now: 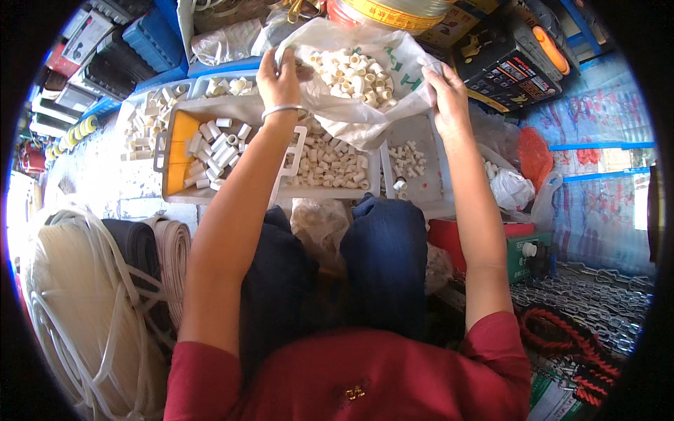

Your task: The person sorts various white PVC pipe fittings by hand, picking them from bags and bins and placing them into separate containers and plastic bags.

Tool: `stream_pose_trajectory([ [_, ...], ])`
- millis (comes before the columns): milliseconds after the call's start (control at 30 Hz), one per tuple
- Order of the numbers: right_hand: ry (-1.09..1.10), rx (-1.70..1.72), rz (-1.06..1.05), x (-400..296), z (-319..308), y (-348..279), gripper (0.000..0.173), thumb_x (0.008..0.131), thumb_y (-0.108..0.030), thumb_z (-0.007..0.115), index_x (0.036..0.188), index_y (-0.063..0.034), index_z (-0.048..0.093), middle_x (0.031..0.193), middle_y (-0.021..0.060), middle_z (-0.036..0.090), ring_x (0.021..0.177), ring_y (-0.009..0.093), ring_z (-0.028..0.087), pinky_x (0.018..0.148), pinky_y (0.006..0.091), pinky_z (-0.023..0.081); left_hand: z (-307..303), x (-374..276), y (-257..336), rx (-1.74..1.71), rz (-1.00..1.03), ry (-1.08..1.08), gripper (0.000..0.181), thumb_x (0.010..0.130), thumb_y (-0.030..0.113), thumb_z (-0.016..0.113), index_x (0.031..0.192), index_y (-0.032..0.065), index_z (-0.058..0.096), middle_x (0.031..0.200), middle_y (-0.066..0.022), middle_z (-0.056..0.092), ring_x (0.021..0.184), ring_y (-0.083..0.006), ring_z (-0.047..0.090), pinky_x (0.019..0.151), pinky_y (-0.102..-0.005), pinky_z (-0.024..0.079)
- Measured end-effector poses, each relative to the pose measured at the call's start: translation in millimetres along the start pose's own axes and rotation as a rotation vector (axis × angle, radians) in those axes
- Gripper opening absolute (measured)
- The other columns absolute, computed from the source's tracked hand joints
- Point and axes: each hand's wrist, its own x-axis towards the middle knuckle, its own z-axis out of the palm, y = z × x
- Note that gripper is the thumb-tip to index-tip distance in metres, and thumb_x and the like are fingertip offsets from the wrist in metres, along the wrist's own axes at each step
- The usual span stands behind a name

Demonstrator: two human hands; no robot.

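A whitish plastic bag (363,118) with green lettering is spread between both hands, its mouth wide, and many cream plastic pipe elbows (353,79) lie inside. My left hand (279,79), below which a bangle circles the wrist, grips the bag's left edge. On the opposite edge, my right hand (446,92) pinches the plastic between thumb and fingers. Beneath the bag, a tray compartment holds more small elbow fittings (331,163). Straight white pipe couplings (218,150) fill the yellow-lined bin (176,152) at left. Small cross-shaped fittings (408,158) lie in the right compartment.
Further pipe fittings (150,118) sit in bins at the far left. Coiled hose (389,16) stands behind the bag, beside a black tool case (511,68). Rolled material (171,247) is at left; metal chains (590,300) and red-black rope (558,337) lie at lower right.
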Motion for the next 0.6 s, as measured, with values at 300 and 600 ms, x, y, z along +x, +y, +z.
stream_pose_trajectory([
  [300,-0.102,-0.016,0.015,-14,-1,28,0.026,0.080,-0.012,0.068,0.104,-0.0035,0.063,0.086,0.0015,0.064,0.070,0.007,0.056,0.062,0.0208,0.044,-27,11,-33,0.148,-0.097,0.000,0.029,0.087,0.018,0.063,0.108,-0.0007,0.056,0.078,-0.0032,0.059,0.064,-0.0086,0.055,0.055,-0.0223,0.046],
  [600,-0.240,0.109,0.062,-18,-25,18,0.031,0.085,-0.028,0.065,0.107,-0.0071,0.062,0.084,0.0001,0.063,0.073,0.010,0.060,0.066,0.0256,0.050,-38,20,-34,0.096,-0.155,-0.099,0.034,0.086,0.020,0.065,0.112,0.0003,0.055,0.083,-0.0042,0.062,0.067,-0.0104,0.056,0.060,-0.0220,0.046],
])
